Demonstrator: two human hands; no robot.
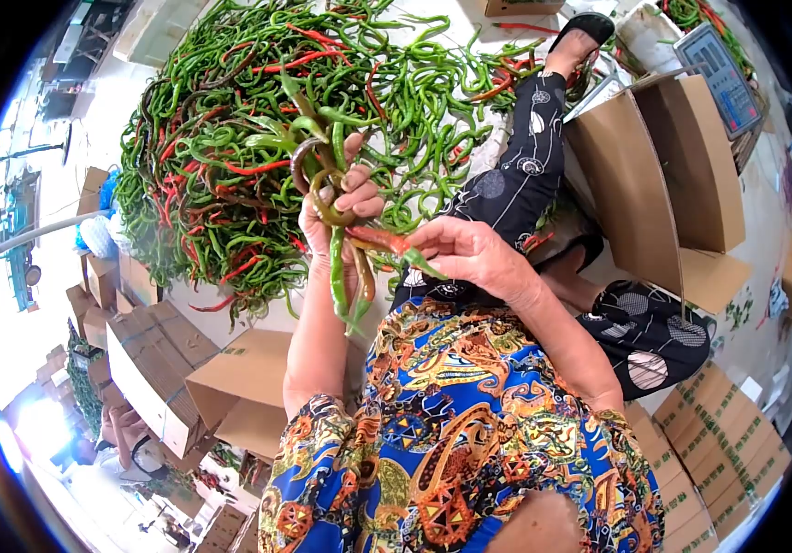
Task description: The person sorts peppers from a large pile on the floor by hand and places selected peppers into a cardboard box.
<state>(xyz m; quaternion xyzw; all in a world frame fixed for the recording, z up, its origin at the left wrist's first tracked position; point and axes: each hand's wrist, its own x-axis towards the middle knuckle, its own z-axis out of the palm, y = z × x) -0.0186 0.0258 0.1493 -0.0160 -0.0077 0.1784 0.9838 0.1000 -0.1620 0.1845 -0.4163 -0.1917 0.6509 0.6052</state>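
Observation:
My left hand (345, 198) is closed round a bunch of long chili peppers (336, 267), green and brownish, some curled, their ends sticking out above and below the fingers. Close by on the right, my right hand (470, 253) pinches a red and green chili pepper (382, 241) between thumb and fingers; its left end reaches the bunch. Beyond both hands spreads a large heap of chili peppers (221, 138), mostly green with red ones mixed in. Looser green peppers (424, 120) lie at the heap's right side.
An open cardboard box (626, 175) stands at the right, near a digital scale (719, 78). Another open box (244, 373) is at the lower left, beside flattened cartons (152, 369). More cartons (723, 442) lie at the lower right. Another person (129, 442) is at the far lower left.

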